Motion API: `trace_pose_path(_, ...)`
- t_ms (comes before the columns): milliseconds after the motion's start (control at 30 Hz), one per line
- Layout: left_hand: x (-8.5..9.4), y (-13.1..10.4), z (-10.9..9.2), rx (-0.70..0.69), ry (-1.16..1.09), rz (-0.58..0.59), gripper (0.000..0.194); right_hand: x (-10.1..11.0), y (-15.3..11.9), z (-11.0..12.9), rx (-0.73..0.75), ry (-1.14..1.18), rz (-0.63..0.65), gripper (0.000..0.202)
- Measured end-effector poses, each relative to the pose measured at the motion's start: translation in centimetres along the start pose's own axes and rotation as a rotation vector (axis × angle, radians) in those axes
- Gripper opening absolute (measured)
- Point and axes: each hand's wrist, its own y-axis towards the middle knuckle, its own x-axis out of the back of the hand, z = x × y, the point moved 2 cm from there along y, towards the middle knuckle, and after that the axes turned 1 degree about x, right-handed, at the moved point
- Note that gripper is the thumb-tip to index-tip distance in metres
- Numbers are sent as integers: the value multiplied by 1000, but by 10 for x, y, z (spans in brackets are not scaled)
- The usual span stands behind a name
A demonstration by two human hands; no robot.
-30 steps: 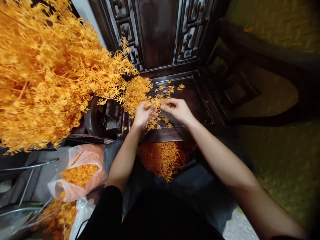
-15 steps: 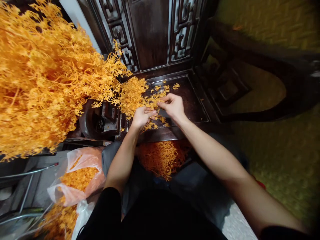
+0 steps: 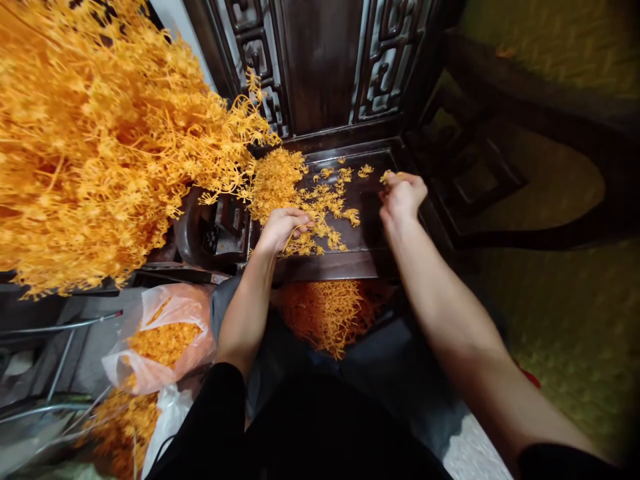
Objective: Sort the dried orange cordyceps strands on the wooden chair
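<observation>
My left hand (image 3: 286, 229) is closed in a pinch on a thin orange stem, low over the left part of a dark wooden seat (image 3: 367, 243). Out to the right, above the seat's right side, my right hand (image 3: 405, 197) is closed with a small yellow-orange flower piece (image 3: 385, 177) showing at its fingertips. Beside my left hand lies a heap of loose little flower pieces (image 3: 274, 177). More of them are scattered (image 3: 325, 200) on the seat between the two hands.
A huge bunch of orange artificial flower sprays (image 3: 100, 153) fills the left. Orange stems (image 3: 330, 313) are bunched below the seat's front edge. A pink plastic bag (image 3: 193, 300) with orange pieces stands lower left. The chair's carved back (image 3: 320, 73) and curved armrest (image 3: 550, 230) surround the seat.
My right hand has moved away from my left hand toward the right of the seat, carrying a small flower piece. My left hand keeps its pinch. The view has shifted slightly.
</observation>
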Motion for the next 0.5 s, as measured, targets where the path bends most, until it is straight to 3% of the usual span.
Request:
trace_pose_path(100, 7, 3, -1, -59, 17, -48, 12, 6, -2, -2, -73, 0, 86, 24)
trace_pose_path(200, 5, 8, -1, -96, 30, -67, 16, -8, -23, 2, 54, -265, 376, 32)
trace_pose_path(267, 2, 9, 0, -103, 71, -104, 17, -16, -34, 6, 166, -460, 503, 37)
trace_pose_path(400, 1, 6, 1, -112, 162, -111, 27, -18, -46, 34, 421, -522, 525, 33)
trace_pose_path(500, 0, 6, 3, -129, 273, -75, 38, -15, -61, 66, 516, -310, 563, 54)
